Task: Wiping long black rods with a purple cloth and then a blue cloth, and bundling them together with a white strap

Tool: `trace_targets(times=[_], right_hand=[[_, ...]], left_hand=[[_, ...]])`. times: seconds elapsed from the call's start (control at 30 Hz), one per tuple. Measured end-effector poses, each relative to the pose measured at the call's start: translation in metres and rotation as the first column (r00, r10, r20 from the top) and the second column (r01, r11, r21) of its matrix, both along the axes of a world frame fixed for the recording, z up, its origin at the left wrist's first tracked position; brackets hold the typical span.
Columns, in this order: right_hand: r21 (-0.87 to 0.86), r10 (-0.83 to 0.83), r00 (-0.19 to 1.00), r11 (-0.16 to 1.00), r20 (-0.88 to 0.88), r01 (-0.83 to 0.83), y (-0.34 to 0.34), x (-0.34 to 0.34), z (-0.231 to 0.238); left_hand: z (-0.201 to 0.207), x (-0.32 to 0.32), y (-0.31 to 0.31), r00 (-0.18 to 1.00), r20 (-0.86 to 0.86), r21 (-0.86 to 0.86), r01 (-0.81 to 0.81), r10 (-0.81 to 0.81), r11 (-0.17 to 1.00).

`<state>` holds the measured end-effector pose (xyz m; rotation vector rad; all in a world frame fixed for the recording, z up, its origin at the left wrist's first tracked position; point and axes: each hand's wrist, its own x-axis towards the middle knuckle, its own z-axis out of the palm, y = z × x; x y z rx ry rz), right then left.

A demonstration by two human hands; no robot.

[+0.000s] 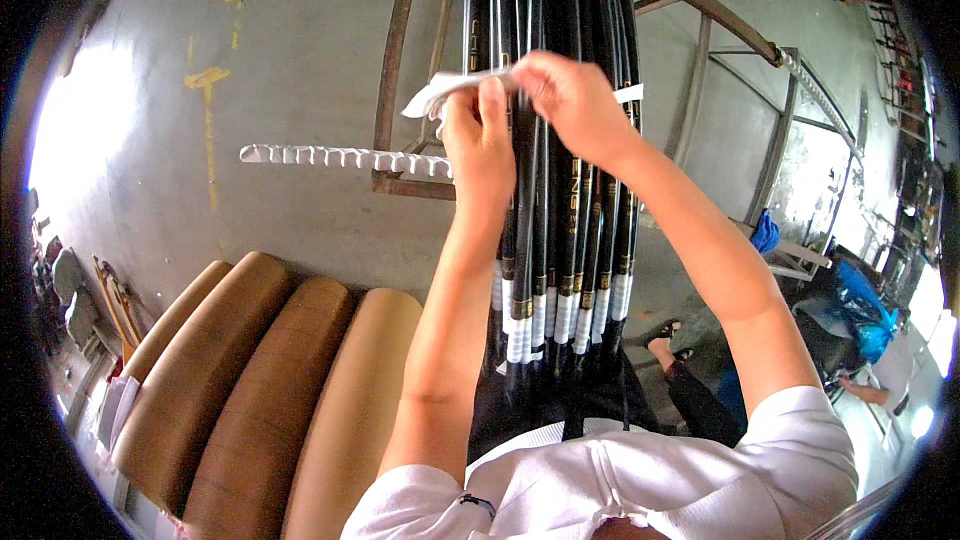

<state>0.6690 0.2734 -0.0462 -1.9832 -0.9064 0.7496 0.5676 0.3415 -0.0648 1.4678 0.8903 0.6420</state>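
A bundle of long black rods [560, 240] with gold markings and white bands near their lower ends lies in front of me, pointing away. Over it, my left hand [480, 145] pinches a white strip [450, 90] between thumb and fingers, with folded ends sticking out to the left. My right hand [575, 105], slightly blurred, has its fingertips closed at the right end of the same strip, above the rods. More white material shows at the bundle's right edge, beside my right wrist; whether it joins the strip is hidden.
A rusty metal frame [397, 60] holds a notched white bar [340, 158] on the left; another notched bar [815, 95] is at the far right. Large brown rolls [270, 380] stand lower left. On the right are a person's leg [700, 395], blue plastic [870, 325] and a blue cloth [765, 232].
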Motion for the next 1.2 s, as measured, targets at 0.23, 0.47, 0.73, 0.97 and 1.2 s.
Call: trace_targets(times=[0.23,0.47,0.73,0.97,1.2], right_hand=[[0.039,0.082,0.994,0.996,0.072,-0.085,0.020,0.005,-0.006],[0.192,0.458,0.889,0.870,0.025,-0.454,0.011,0.016,-0.004],[-0.100,0.230,0.947,0.961,-0.226,-0.257,0.002,0.014,0.007],[-0.011,0.496,0.859,0.865,-0.129,-0.501,-0.006,0.013,0.023],[-0.318,0.530,0.408,0.816,0.743,-0.482,0.002,0.003,0.027]], left_hand=[[0.004,-0.021,-0.022,0.994,-0.039,0.470,0.109,-0.102,0.876],[0.025,-0.008,0.003,0.927,-0.066,0.414,0.362,-0.369,0.835],[0.021,0.011,0.053,0.809,0.159,0.224,0.528,-0.565,0.819],[-0.023,-0.009,0.074,0.650,0.186,-0.074,0.757,-0.736,0.649],[0.004,0.030,0.102,0.323,0.100,-0.307,0.910,-0.941,0.280]])
